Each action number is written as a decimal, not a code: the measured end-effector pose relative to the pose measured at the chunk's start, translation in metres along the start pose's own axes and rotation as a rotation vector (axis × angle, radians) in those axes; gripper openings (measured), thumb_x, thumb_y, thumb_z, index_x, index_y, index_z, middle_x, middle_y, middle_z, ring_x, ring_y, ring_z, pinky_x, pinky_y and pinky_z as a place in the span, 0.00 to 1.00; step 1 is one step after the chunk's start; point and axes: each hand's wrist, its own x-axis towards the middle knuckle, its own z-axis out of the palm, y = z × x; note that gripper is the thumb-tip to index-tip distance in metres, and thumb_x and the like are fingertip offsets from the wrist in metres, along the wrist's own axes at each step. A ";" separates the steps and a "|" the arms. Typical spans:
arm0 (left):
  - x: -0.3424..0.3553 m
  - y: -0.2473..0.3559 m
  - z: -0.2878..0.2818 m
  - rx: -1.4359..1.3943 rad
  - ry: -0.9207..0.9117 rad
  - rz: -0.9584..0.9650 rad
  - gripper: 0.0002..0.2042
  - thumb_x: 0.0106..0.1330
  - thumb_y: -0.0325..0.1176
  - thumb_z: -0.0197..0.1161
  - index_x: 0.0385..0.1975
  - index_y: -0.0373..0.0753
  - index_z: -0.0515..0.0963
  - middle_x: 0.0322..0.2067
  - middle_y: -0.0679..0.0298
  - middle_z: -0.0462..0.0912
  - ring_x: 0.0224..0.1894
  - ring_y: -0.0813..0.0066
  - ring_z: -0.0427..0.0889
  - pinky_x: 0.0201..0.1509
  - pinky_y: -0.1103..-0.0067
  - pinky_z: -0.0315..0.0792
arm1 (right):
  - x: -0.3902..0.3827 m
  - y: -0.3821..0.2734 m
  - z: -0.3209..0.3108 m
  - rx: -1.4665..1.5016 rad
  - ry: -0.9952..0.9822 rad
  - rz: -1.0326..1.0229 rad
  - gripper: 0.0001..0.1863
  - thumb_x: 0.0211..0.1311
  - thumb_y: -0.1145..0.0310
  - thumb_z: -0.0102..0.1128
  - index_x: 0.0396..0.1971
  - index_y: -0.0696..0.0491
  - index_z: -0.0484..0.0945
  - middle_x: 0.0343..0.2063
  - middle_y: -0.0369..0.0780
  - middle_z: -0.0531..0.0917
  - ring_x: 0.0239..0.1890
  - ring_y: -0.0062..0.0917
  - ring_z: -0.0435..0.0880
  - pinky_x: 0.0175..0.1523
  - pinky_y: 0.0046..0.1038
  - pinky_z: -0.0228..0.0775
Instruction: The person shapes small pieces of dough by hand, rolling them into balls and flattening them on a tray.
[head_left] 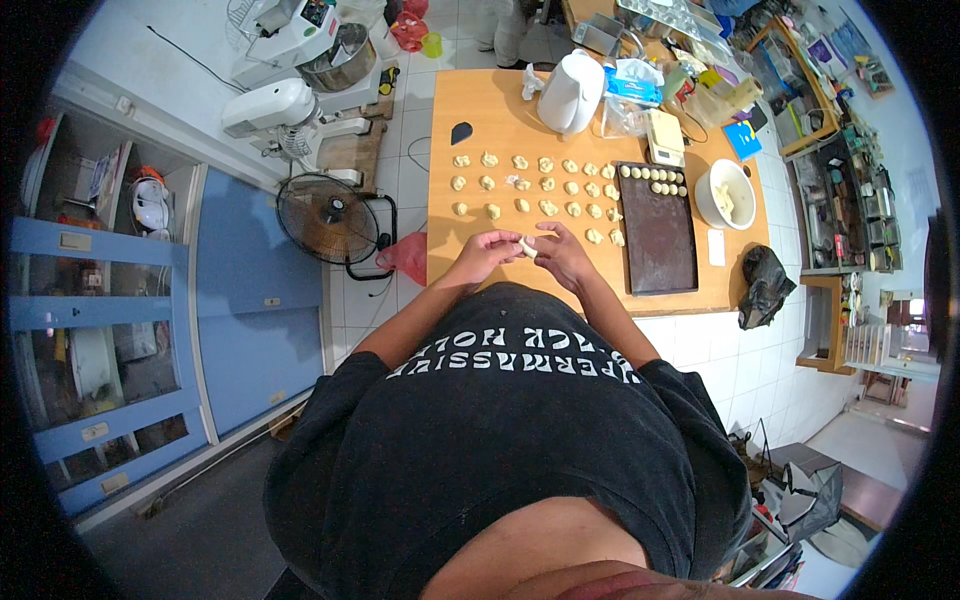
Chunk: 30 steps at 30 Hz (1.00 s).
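Observation:
A small piece of pale dough (528, 247) sits between my two hands above the table's near edge. My left hand (490, 252) pinches its left side with thumb and fingers. From the right, my right hand (562, 255) grips the same piece, its fingers curled. Beyond my hands, rough dough lumps (547, 184) lie in rows on the wooden table (460, 110). To their right is a dark baking tray (660, 240); several smooth round dough balls (655, 174) are lined up along its far end.
Right of the tray stand a white bowl (745, 180) with dough in it and a kitchen scale (665, 138). A white jug (572, 92) and a dark scraper (461, 133) are farther back. A black plastic bag (765, 285) hangs at the right edge; a fan (328, 222) stands left.

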 end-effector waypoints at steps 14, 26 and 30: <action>0.015 -0.011 -0.009 0.082 0.129 0.184 0.16 0.65 0.26 0.69 0.52 0.33 0.77 0.43 0.60 0.87 0.45 0.77 0.83 0.51 0.79 0.75 | 0.005 0.016 0.001 0.080 -0.116 0.066 0.10 0.70 0.60 0.66 0.37 0.51 0.81 0.31 0.34 0.83 0.33 0.18 0.81 0.39 0.22 0.72; 0.013 -0.002 -0.014 0.264 0.090 0.039 0.13 0.72 0.37 0.64 0.50 0.37 0.83 0.42 0.67 0.87 0.44 0.81 0.82 0.46 0.81 0.73 | 0.007 0.013 0.004 -0.229 -0.081 -0.135 0.09 0.67 0.65 0.68 0.29 0.52 0.80 0.24 0.32 0.81 0.28 0.15 0.76 0.36 0.20 0.68; 0.006 0.005 -0.009 0.229 0.103 -0.060 0.15 0.74 0.41 0.62 0.49 0.38 0.83 0.40 0.68 0.86 0.42 0.84 0.81 0.42 0.83 0.72 | 0.010 0.016 0.001 -0.242 -0.140 -0.210 0.10 0.66 0.66 0.69 0.27 0.52 0.79 0.23 0.32 0.80 0.27 0.15 0.75 0.35 0.21 0.68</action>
